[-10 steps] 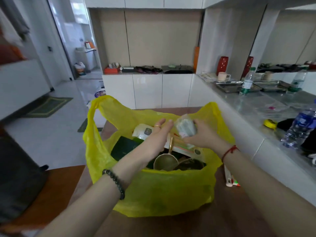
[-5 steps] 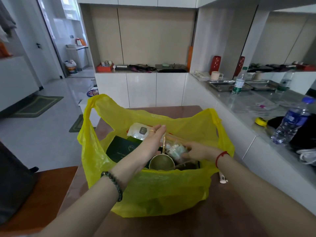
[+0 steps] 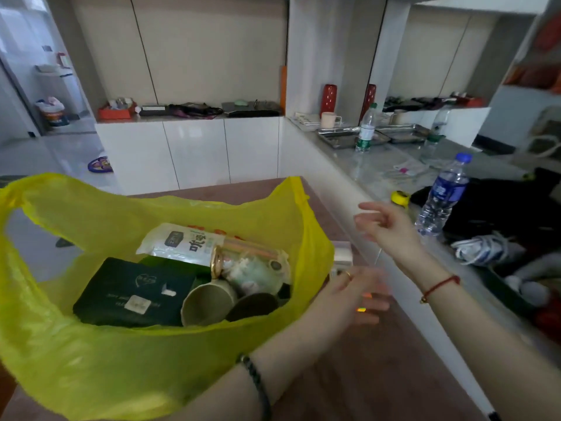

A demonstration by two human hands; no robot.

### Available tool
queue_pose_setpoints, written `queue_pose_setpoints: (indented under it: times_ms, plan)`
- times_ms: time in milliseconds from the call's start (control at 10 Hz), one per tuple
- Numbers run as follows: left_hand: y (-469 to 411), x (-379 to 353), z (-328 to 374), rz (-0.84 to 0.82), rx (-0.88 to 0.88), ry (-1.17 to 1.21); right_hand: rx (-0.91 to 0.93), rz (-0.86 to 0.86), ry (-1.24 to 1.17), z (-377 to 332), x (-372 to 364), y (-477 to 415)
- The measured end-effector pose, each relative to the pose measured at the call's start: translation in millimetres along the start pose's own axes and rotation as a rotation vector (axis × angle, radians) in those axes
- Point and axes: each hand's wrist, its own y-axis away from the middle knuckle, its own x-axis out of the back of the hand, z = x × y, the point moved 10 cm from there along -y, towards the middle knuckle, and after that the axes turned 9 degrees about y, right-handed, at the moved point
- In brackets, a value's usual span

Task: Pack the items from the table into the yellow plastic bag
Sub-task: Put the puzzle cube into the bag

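Note:
The yellow plastic bag [image 3: 127, 369] stands open on the brown table [image 3: 364, 375]. Inside lie a dark green box [image 3: 127, 293], a white printed pouch [image 3: 182, 241], a beige cup [image 3: 206, 305], a clear packet [image 3: 255, 271] and a dark round lid [image 3: 252, 305]. My left hand [image 3: 355, 290] is just right of the bag, low over the table, blurred, fingers spread and holding nothing. A small white item [image 3: 341, 258] lies beside it against the bag. My right hand [image 3: 385, 223] hovers higher and farther right, fingers apart and empty.
A grey counter [image 3: 379, 168] runs along the table's right side, carrying a blue-labelled water bottle [image 3: 441, 196], a yellow tape measure [image 3: 400, 198], dark cloth, white shoes [image 3: 482, 250], metal trays and a green-labelled bottle [image 3: 365, 129]. White cabinets stand behind.
My right hand let go of the clear packet inside the bag and rose out to the right. My left hand left the bag's mouth and moved right, down over the table.

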Motion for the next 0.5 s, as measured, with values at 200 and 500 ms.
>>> queue_pose_setpoints:
  times_ms: [200,500]
  plan:
    - [-69.3,56.8,-99.7,0.382,0.131,-0.013,-0.175,-0.155,0.201,147.8,-27.5,23.3]
    - [-131.9,108.2,-158.5,0.515,0.236,0.077,-0.371,-0.134,0.395,224.2,-60.1,20.3]
